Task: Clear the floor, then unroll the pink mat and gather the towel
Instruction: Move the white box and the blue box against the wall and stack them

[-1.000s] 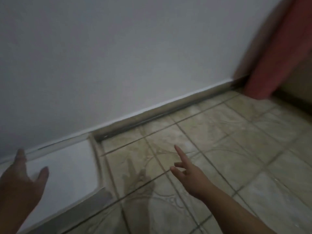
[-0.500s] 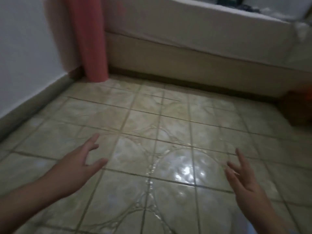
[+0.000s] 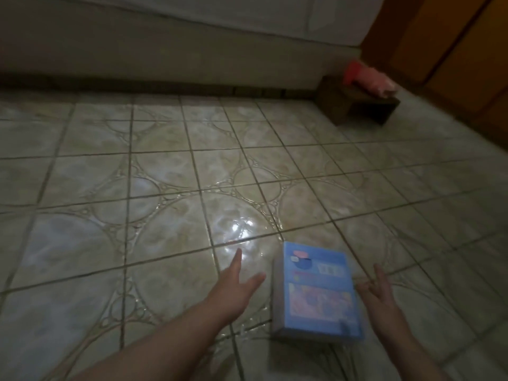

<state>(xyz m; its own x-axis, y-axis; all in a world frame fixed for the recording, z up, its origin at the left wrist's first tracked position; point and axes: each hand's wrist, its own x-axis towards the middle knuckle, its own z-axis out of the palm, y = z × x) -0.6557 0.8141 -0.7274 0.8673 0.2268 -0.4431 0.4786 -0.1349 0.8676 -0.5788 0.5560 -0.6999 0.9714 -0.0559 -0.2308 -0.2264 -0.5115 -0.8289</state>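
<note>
A blue box [image 3: 316, 292] with printed pictures lies flat on the tiled floor [image 3: 165, 204] near the bottom of the view. My left hand [image 3: 236, 284] hovers just left of it, fingers spread, holding nothing. My right hand [image 3: 380, 292] is just right of the box, fingers apart and empty. Neither hand touches the box. At the far right, a pink bundle [image 3: 368, 78], blurred, rests on a low brown stool [image 3: 357, 105]. The pink mat is out of view.
A bed base [image 3: 165, 50] with a white mattress runs along the far side. An orange-brown wooden wardrobe [image 3: 453, 50] stands at the right. The glossy floor reflects a light at mid-frame.
My view has swung right, from the wall and the pink mat in the corner to the floor by the bed. The blue box has come into view between my hands.
</note>
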